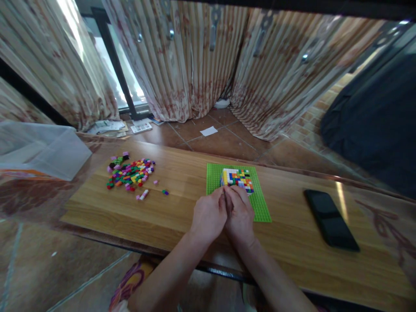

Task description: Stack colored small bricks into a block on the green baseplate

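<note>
My left hand (pixel 209 215) and my right hand (pixel 239 214) meet over the near side of a green baseplate (pixel 261 206), fingers closed and pressed together. Whatever they pinch, if anything, is hidden between the fingertips. Just beyond them, a block of multicoloured toy bricks (pixel 238 177) stands on the baseplate, its near left part covered by my hands. White, yellow, orange, blue and green studs show on its top. Over on the left of the wooden board lies a loose pile of small coloured bricks (pixel 133 173). A white and pink brick piece (pixel 144 195) rests nearer to me.
A black phone (pixel 331 220) lies on the right of the wooden board (pixel 182 173). At the far left stands a translucent plastic box (pixel 42 149). Striped curtains (pixel 182 60) hang behind, and a white paper (pixel 209 131) is on the tiled floor.
</note>
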Action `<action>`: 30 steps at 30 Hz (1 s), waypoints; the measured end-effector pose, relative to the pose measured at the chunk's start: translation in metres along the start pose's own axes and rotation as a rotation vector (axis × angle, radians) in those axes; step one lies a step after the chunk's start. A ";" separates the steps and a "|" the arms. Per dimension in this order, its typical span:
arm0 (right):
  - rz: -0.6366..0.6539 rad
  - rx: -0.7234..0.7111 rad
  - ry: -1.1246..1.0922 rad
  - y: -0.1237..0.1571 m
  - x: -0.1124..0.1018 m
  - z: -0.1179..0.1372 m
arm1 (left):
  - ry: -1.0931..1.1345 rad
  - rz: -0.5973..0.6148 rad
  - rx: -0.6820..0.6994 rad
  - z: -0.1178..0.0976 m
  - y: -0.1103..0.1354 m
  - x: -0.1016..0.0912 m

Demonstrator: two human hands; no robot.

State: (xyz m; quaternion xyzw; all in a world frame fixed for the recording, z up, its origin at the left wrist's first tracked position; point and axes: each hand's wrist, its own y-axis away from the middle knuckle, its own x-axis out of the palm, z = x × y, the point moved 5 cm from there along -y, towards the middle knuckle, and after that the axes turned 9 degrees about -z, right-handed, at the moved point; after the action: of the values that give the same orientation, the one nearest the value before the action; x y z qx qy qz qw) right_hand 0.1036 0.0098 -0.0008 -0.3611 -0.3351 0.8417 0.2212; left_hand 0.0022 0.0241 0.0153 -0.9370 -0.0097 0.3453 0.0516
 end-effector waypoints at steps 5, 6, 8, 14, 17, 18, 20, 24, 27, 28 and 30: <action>0.020 0.041 -0.003 -0.005 0.000 0.000 | 0.029 -0.005 0.007 0.002 -0.003 -0.001; 0.023 0.049 -0.002 -0.006 -0.001 0.000 | 0.039 -0.009 0.013 0.002 -0.004 -0.001; 0.027 0.053 -0.003 -0.007 -0.003 0.001 | 0.060 -0.015 0.022 0.003 -0.006 -0.002; -0.079 0.032 -0.038 -0.011 -0.023 0.003 | 0.110 -0.032 -0.004 0.007 -0.010 -0.002; -0.151 0.044 -0.012 -0.017 -0.036 -0.004 | 0.102 -0.026 -0.030 0.008 -0.011 -0.001; -0.167 0.045 -0.006 -0.020 -0.039 -0.007 | 0.097 -0.025 -0.034 0.007 -0.011 -0.001; -0.188 0.043 0.004 -0.023 -0.044 -0.011 | 0.088 -0.024 -0.033 0.006 -0.010 -0.001; -0.147 0.033 0.010 -0.024 -0.043 -0.014 | 0.052 -0.026 -0.023 0.005 -0.009 0.000; -0.073 0.009 -0.017 -0.020 -0.034 -0.011 | 0.004 -0.055 -0.025 0.006 -0.008 0.001; -0.059 0.005 -0.023 -0.019 -0.032 -0.010 | -0.004 -0.067 -0.024 0.006 -0.008 0.001; -0.059 0.012 -0.030 -0.019 -0.031 -0.009 | -0.011 -0.087 -0.021 0.005 -0.009 0.001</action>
State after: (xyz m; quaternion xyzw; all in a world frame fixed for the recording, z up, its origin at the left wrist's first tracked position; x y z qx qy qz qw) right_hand 0.1325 0.0067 0.0226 -0.3369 -0.3437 0.8422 0.2431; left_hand -0.0003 0.0334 0.0121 -0.9343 -0.0541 0.3478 0.0567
